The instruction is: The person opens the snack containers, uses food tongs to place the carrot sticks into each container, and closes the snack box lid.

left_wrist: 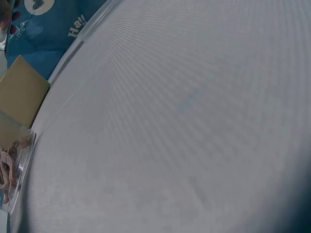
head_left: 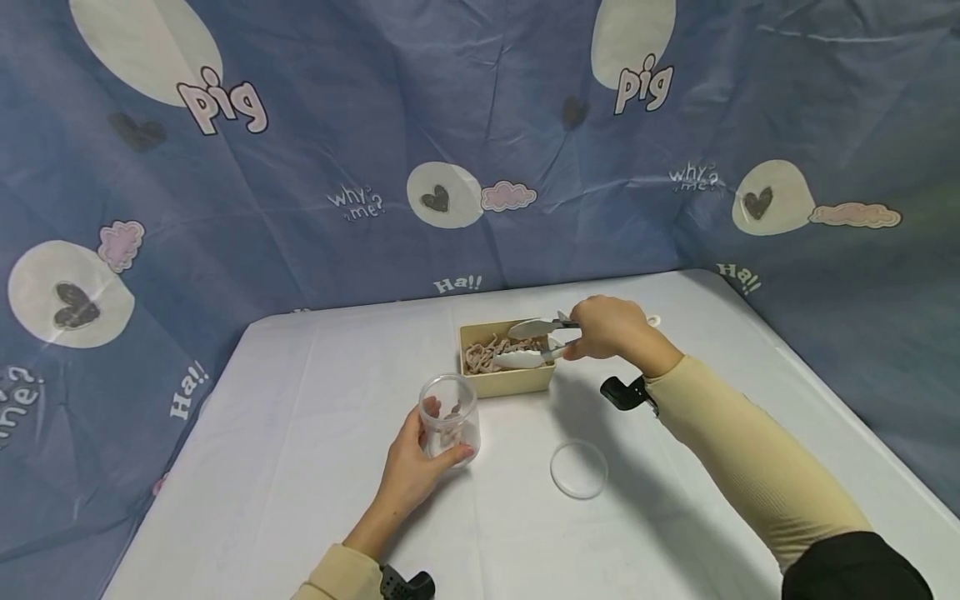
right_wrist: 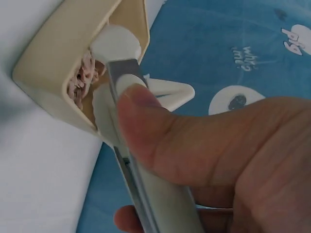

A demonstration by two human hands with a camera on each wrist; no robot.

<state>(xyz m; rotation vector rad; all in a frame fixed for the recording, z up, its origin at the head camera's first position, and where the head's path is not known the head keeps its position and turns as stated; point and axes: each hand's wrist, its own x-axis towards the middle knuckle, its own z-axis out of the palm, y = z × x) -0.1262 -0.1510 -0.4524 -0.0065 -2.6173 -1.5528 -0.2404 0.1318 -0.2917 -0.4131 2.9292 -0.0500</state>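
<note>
My left hand holds a clear jar near the table's middle, thumb in front and fingers behind. A few brownish-pink strands show through the jar wall at the left edge of the left wrist view. With my right hand I grip metal-armed tongs with white heads; the thumb lies along one arm in the right wrist view. Their spread heads reach into a cream rectangular box, over a heap of tangled strands. The left hand is outside the left wrist view.
A clear ring-shaped lid lies flat on the white-covered table, right of the jar. A blue printed curtain hangs behind the table's back edge, close beyond the box.
</note>
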